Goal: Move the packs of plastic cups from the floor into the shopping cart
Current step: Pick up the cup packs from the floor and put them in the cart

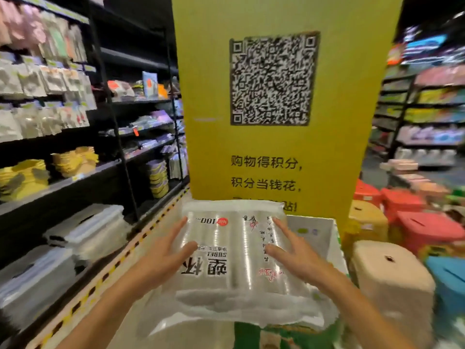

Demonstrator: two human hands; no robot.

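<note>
A clear pack of plastic cups [234,253], printed with black and red characters, is held level in front of me at about waist height. My left hand [163,255] grips its left edge with the thumb and forefinger on top. My right hand [297,255] grips its right edge the same way. The other fingers of both hands are hidden under the pack. Below and behind the pack shows a white-walled, green-edged container [319,238]; I cannot tell whether it is the shopping cart.
A yellow pillar [276,147] with a QR code stands straight ahead. Black shelves [105,137] with packaged goods run along the left, with clear bags [88,230] on the lowest level. Stacked plastic stools [392,275] in beige, red, yellow and blue crowd the right.
</note>
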